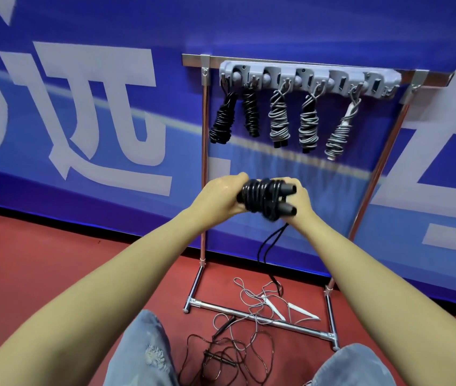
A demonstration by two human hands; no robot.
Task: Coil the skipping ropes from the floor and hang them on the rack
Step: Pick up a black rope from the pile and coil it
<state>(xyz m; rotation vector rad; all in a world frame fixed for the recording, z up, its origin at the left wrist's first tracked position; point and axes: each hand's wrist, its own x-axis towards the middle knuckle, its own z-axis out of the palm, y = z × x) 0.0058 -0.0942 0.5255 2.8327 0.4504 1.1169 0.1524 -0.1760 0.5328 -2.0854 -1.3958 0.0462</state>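
Note:
Both my hands hold a black skipping rope point(260, 197) wound around its two black handles, in front of the rack. My left hand point(225, 195) grips the coil's left end. My right hand point(300, 200) grips the handle end, and a loose loop of the rope point(270, 246) hangs down from it toward the floor. The grey hook rack point(308, 78) on a chrome frame carries several coiled ropes: two black ones point(222, 119) at the left, grey ones point(279, 121) to the right.
Loose ropes lie tangled on the red floor: a grey one with white handles point(272, 303) across the frame's base bar point(263, 319), and a black one point(221, 355) between my knees. A blue banner wall point(82, 121) stands behind the rack.

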